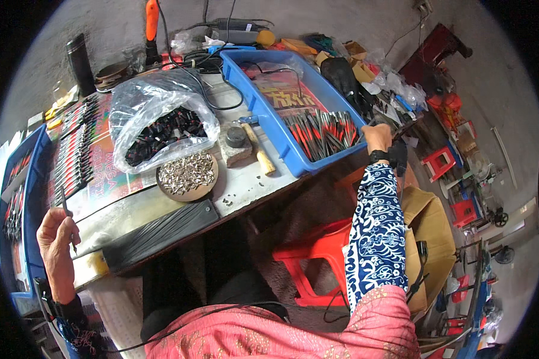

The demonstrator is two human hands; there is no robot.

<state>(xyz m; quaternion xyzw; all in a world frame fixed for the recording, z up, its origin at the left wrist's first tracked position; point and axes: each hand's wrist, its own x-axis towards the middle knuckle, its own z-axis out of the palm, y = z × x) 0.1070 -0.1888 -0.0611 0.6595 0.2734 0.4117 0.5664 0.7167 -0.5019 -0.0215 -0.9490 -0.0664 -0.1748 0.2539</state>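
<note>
At far left I have a blue tray (pixel 44 140), its outer edge bending into the dark rim, so I can't make out all its contents. Beside it my left hand (pixel 58 233) is closed on a thin dark rod (pixel 63 196), fingers hiding its middle. Beyond lie rows of red-and-black rods (pixel 78 146); a clear bag (pixel 135 99) covers part of the sheet beside them, its black pieces (pixel 173 131) too jumbled to separate. Next come a dish (pixel 187 195) of small metal bits, a hammer (pixel 259 152) and another blue tray (pixel 259 116) of rods. At its right corner my right hand (pixel 378 139), well apart from the left, reaches among dark things; I can't tell whether it grips any. A cardboard box (pixel 434 239) stands below, partly behind my sleeve (pixel 376 233)
</note>
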